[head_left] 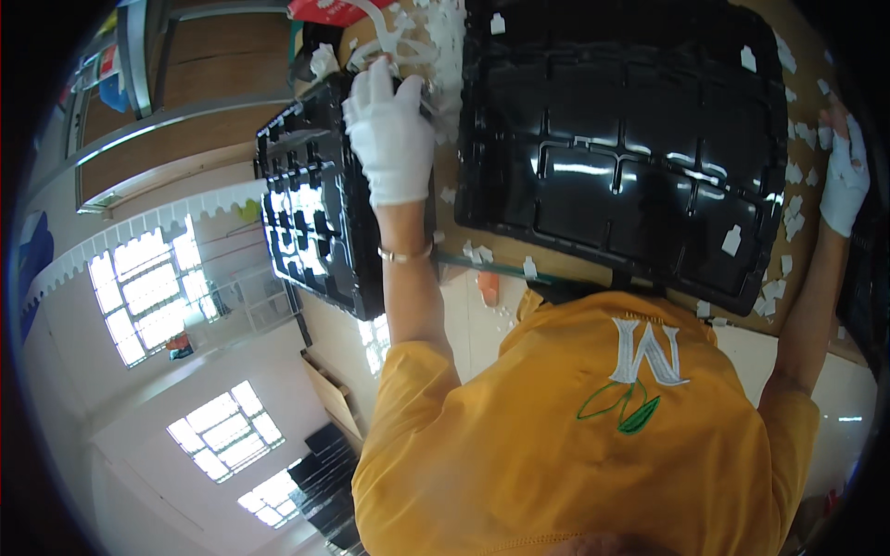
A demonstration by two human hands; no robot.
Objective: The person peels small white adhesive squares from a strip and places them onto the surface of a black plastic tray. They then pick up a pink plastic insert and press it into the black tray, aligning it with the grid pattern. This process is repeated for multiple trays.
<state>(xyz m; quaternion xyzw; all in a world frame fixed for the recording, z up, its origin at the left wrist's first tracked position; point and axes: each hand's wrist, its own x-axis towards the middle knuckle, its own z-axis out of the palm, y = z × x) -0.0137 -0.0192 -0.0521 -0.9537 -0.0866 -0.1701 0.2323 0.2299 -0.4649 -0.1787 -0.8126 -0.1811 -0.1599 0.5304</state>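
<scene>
My left hand (390,139), in a white glove, reaches over a glossy black moulded plastic tray (311,208) at the left. Its fingers stretch toward the tray's far edge with the thumb apart; whether they press on it is hard to see. In front of me a larger black plastic tray (612,208) lies on the table, ribbed, with several small white tag-shaped pieces on it. My right hand (845,181), also gloved in white with bare fingertips, is at the table's right side by some white scraps. Its fingers are extended, and nothing shows in them.
White scraps (794,218) are scattered over the brown tabletop (445,218). White strips (394,37) and a red bag (334,9) are at the far left. A dark object (862,269) borders the right side. A metal-framed shelf (185,125) stands left.
</scene>
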